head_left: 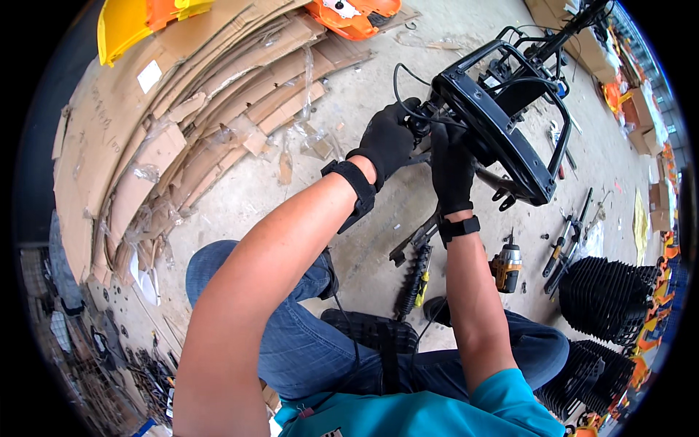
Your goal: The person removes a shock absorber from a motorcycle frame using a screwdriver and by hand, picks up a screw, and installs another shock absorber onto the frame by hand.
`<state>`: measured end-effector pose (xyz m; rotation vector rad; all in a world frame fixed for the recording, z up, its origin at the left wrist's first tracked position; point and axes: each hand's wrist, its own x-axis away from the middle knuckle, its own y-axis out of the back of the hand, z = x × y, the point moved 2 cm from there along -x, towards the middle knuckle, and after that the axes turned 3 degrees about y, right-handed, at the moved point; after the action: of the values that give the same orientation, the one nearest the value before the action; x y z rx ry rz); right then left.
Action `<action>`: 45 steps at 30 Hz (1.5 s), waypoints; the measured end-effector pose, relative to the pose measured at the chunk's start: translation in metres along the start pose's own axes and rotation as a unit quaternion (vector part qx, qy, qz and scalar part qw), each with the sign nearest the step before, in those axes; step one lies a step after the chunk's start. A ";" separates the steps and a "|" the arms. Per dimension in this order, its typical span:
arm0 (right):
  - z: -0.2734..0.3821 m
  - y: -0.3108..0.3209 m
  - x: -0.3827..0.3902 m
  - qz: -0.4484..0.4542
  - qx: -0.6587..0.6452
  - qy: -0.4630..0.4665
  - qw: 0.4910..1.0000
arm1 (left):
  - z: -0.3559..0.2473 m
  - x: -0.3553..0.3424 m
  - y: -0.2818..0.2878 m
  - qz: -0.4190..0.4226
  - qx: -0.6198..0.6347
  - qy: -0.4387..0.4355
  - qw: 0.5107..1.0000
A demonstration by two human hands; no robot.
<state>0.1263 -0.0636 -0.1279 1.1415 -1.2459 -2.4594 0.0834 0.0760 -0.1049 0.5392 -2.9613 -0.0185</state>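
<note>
In front of me stands a black metal vehicle frame (502, 127) with a looped tubular guard and cables. My left hand (388, 142), in a black glove, closes around a small black fitting (419, 125) at the frame's near left side. Beside it my right hand (453, 171), gloved too, reaches up against the same spot with its fingers curled in; what they grip is hidden by the glove and frame. A thin black cable (397, 80) loops up over the left hand and runs across to the frame.
Flattened cardboard (145, 138) is piled at the left. Nearer me lie a black coil-spring shock absorber (413, 280), a yellow screwdriver (422, 288) and a yellow-and-black power driver (507, 266). To the right are long-handled tools (569, 244) and stacked black ribbed parts (608, 298). An orange part (357, 18) sits far off.
</note>
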 end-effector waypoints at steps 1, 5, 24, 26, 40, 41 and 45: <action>0.008 0.003 0.001 -0.021 -0.115 -0.044 0.992 | 0.003 0.000 0.003 -0.003 0.001 0.006 1.000; 0.004 0.002 0.003 -0.057 -0.131 -0.060 0.988 | 0.003 -0.001 0.001 0.002 0.014 0.016 1.000; 0.015 0.003 0.000 -0.023 -0.194 -0.160 0.968 | 0.007 -0.001 0.002 0.004 -0.022 0.003 1.000; 0.009 0.000 0.002 -0.036 -0.170 -0.143 0.974 | 0.004 0.000 0.000 0.004 -0.022 0.002 1.000; -0.019 -0.014 0.008 -0.053 -0.033 -0.021 0.998 | -0.002 0.000 -0.005 0.009 -0.031 0.001 0.999; -0.023 -0.018 0.010 -0.036 0.009 -0.005 0.999 | -0.002 0.000 -0.004 0.010 -0.031 0.002 0.999; 0.016 0.004 -0.002 -0.039 -0.190 -0.143 0.971 | 0.004 0.000 0.002 0.012 -0.017 0.021 1.000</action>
<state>0.1156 -0.0557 -0.1183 0.7697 -0.7402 -2.8322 0.0822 0.0779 -0.1088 0.4934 -2.9213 -0.0557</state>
